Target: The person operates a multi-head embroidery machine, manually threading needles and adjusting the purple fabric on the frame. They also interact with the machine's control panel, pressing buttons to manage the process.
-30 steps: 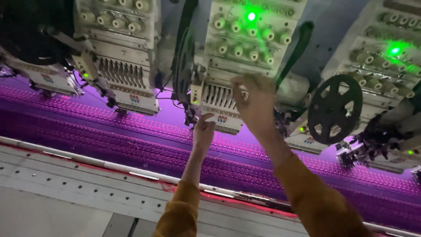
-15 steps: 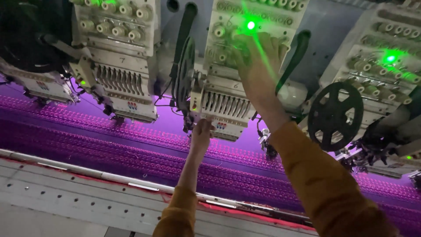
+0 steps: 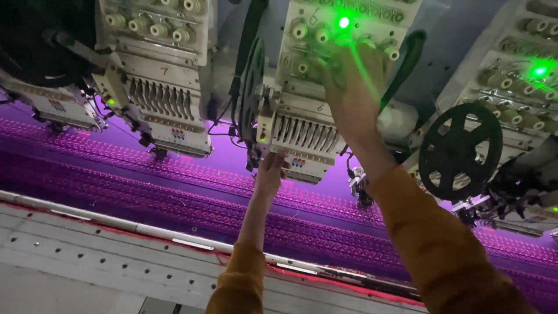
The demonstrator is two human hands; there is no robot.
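White embroidery head [image 3: 302, 131], green lamp lit; left hand [image 3: 270, 174] grip unclear beneath, right hand [image 3: 349, 87] spread flat.

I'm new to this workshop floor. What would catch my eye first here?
The glowing purple fabric stretched across the frame under a row of white stitching heads. On the middle head, a green light shines at top, where the right hand presses; the left hand reaches under its needles.

A textile factory: embroidery heads [image 3: 168, 87] ranged above purple fabric [image 3: 174, 192].
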